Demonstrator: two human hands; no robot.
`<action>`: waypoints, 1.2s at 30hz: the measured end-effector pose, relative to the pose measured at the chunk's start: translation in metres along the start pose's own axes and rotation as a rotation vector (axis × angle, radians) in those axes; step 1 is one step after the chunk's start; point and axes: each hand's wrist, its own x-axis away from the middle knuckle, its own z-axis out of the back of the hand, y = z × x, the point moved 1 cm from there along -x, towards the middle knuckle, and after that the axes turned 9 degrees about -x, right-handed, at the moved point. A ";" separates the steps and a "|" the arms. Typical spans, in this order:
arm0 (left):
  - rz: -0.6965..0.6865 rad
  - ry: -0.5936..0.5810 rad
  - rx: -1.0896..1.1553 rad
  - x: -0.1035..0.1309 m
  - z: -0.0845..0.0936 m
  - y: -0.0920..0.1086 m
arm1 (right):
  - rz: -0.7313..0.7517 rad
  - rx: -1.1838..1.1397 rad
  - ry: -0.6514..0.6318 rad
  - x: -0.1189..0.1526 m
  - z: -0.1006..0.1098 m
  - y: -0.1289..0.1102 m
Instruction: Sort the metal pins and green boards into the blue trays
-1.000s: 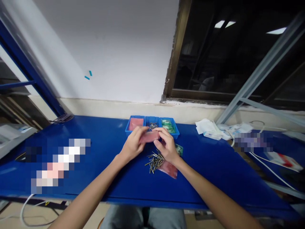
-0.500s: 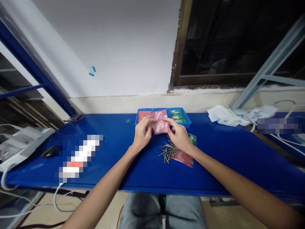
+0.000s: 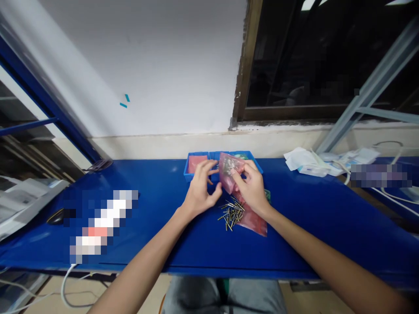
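Note:
My right hand (image 3: 250, 185) pinches a translucent pink bag (image 3: 226, 176) at its right side; small pale pieces show through the plastic. Just left of the bag, my left hand (image 3: 201, 189) has its fingers spread, with nothing in them. Behind both hands stands a row of blue bins (image 3: 190, 177); the left one holds pink bags (image 3: 197, 163), and green items (image 3: 241, 155) show in the right one. A pile of metal pins (image 3: 231, 213) lies on the table below the held bag. Another pink bag (image 3: 255, 221) lies flat beside the pins, partly under my right wrist.
The blue table (image 3: 144, 244) runs along the wall. At the left are a blurred white strip (image 3: 111, 218), a black mouse (image 3: 56, 216) and a white device (image 3: 26, 205) with cables. White packets (image 3: 306, 161) and cables lie at the back right.
The pink bag has been lifted and tilted in my right hand, nearer the pins. My left hand has let go of it and opened, moving slightly down. More of the middle bin now shows.

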 end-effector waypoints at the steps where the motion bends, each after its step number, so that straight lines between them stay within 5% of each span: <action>1: -0.051 -0.080 -0.041 0.000 0.001 0.002 | -0.028 -0.050 -0.006 0.000 -0.001 0.001; 4: -0.156 -0.258 -0.141 0.000 0.000 0.004 | -0.097 -0.181 -0.044 0.001 -0.003 0.000; 8: -0.147 -0.250 -0.152 0.002 -0.004 0.003 | -0.210 -0.291 -0.140 0.001 -0.004 -0.005; 11: -0.085 -0.188 -0.092 0.000 -0.003 -0.001 | -0.172 -0.204 -0.218 0.000 0.001 -0.009; 15: -0.010 -0.012 -0.122 -0.007 0.008 -0.009 | 0.158 0.056 -0.217 -0.007 0.006 -0.017; 19: 0.137 0.096 -0.017 -0.016 0.025 -0.024 | 0.332 0.206 -0.470 -0.032 -0.009 -0.024; 23: 0.343 0.234 0.157 -0.029 0.040 -0.047 | 0.238 0.252 -0.501 -0.070 -0.039 -0.021; 26: 0.405 0.291 0.057 -0.038 0.044 -0.066 | 0.044 0.255 -0.510 -0.092 -0.059 -0.008; 29: 0.414 0.268 -0.157 -0.042 0.041 -0.085 | -0.023 0.389 -0.594 -0.100 -0.071 0.013; 36: 0.316 0.077 -0.421 -0.036 0.035 -0.120 | 0.294 0.624 -0.806 -0.107 -0.074 0.039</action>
